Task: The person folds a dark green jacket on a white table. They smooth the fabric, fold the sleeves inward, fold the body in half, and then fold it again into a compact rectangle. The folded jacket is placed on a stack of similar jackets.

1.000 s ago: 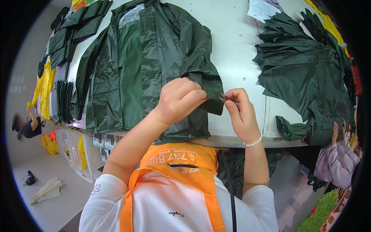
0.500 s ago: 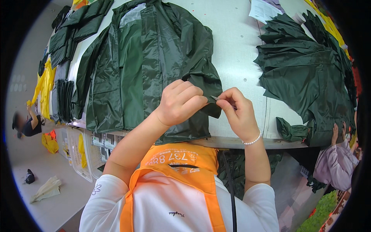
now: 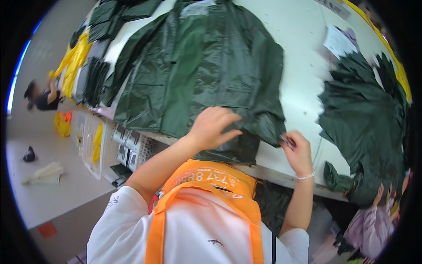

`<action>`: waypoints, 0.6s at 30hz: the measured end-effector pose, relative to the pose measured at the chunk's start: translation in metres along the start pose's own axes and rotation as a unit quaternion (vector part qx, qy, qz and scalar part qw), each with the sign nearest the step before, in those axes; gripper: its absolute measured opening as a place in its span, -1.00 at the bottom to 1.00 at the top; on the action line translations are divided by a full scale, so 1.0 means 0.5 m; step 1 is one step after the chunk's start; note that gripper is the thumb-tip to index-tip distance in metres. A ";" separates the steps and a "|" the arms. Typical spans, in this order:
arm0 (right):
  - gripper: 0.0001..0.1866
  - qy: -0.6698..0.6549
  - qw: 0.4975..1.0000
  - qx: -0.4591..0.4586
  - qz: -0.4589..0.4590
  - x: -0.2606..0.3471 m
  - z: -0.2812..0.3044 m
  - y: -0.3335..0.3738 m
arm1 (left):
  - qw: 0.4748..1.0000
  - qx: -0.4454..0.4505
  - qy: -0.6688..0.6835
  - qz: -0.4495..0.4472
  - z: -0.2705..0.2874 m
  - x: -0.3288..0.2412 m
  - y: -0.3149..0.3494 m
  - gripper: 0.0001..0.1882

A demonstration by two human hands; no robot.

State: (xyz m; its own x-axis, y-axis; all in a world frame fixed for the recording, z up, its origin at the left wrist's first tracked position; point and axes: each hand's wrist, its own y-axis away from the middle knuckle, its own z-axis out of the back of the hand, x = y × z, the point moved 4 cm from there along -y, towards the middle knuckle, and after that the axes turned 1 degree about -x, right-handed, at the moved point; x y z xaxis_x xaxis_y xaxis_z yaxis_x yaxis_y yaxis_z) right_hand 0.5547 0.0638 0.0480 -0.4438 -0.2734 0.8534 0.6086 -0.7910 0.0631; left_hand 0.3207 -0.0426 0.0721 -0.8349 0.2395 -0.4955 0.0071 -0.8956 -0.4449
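A dark green raincoat (image 3: 239, 70) lies spread out before me, its front edge by the table's near side. My left hand (image 3: 214, 127) is over its lower front, thumb and fingers apart, holding nothing; whether it touches the cloth I cannot tell. Beside the right sleeve's end (image 3: 271, 127), my right hand (image 3: 299, 152) is closed on a small pair of thread snips (image 3: 288, 141), mostly covered by the fingers and slightly blurred. The snips' tip is close to the cuff.
More dark green garments (image 3: 362, 110) are heaped on the right of the white table (image 3: 303, 75), where a co-worker in a pale sleeve (image 3: 369, 229) touches them. Folded green pieces (image 3: 105, 22) and yellow cloth (image 3: 79, 57) lie far left. White baskets (image 3: 92, 141) stand at the table's left edge.
My left hand has come off the cuff and opened. My right hand has moved right and nearer with the snips. The whole view has shifted and tilted.
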 end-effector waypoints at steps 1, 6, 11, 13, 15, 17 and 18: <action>-0.82 0.038 0.997 0.056 -0.027 -0.059 0.005 0.017 | 0.997 0.006 -0.023 0.075 0.025 0.052 0.061 -0.67; -0.63 0.125 0.969 -0.156 -0.143 -0.348 0.126 0.112 | 0.789 -0.233 0.062 0.565 0.177 0.341 0.490 -0.78; -0.61 0.377 0.847 -0.258 -0.271 -0.493 0.153 0.145 | 0.504 -0.311 0.330 0.735 0.188 0.393 0.584 -0.54; -0.60 0.470 0.788 -0.300 -0.261 -0.462 0.140 0.134 | 0.493 -0.303 0.369 0.727 0.183 0.393 0.580 -0.52; -0.62 0.407 0.801 -0.384 -0.212 -0.396 0.121 0.119 | 0.488 -0.274 0.422 0.713 0.175 0.399 0.573 -0.51; -0.65 0.163 0.852 -0.486 -0.107 -0.219 0.068 0.078 | 0.443 -0.279 0.524 0.672 0.143 0.438 0.612 -0.52; -0.72 0.163 0.890 -0.423 -0.046 -0.077 -0.027 0.042 | 0.421 -0.275 0.572 0.648 0.128 0.455 0.621 -0.53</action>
State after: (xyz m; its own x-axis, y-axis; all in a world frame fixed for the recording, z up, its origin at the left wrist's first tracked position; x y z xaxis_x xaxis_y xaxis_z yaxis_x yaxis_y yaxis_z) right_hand 0.5758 0.0502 0.0094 -0.7178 -0.2216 0.6600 -0.0922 -0.9094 -0.4057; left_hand 0.0975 -0.2902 -0.1309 0.8752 -0.0105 -0.4837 0.4384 -0.4055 0.8021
